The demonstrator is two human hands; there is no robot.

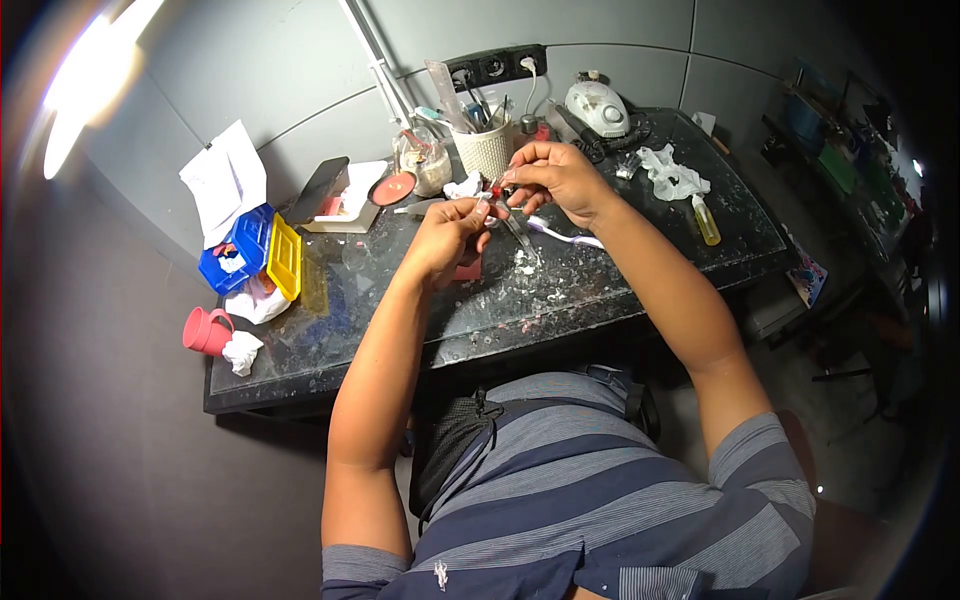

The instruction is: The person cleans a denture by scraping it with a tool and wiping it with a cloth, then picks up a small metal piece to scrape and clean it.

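Over the back middle of the black worktable, my two hands are close together. My left hand (450,238) is closed, thumb and forefinger pinched on something too small to make out. Just to its right, my right hand (558,183) is closed too, its fingertips curled together with the held thing hidden. A small red item (496,190) shows between the two sets of fingertips. Below them lies a slim metallic tool (520,236), amid white crumbs. A white and purple toothbrush (562,235) rests under my right wrist. Crumpled white tissue (464,187) is behind my left fingers.
Behind my hands stands a woven white cup of tools (484,152), beside a bag of pale powder (428,168). A white box (345,208), a blue and yellow container (284,262) and a pink mug (207,332) are left; a white device (597,108) and yellow bottle (706,222) right.
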